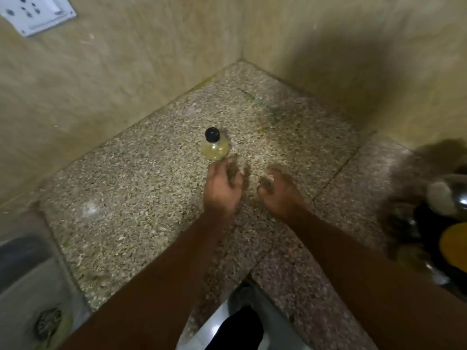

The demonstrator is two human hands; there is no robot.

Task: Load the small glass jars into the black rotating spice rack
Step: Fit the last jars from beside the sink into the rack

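Note:
A small glass jar [214, 145] with a black cap and yellowish contents stands upright on the speckled stone counter [141, 188], in the corner between two walls. My left hand [222, 190] hovers just in front of the jar, fingers spread, its fingertips almost at the jar's base, holding nothing. My right hand [280, 195] is beside it to the right, fingers curled loosely and blurred by motion, with nothing seen in it. At the right edge a blurred dark shape with shiny round parts [437, 223] may be the black rack with jars; I cannot tell.
A steel sink [30, 286] with a drain lies at the lower left. A white wall socket plate [35, 13] sits at the top left. Beige walls close the counter at the back and right. The counter's front edge runs below my forearms.

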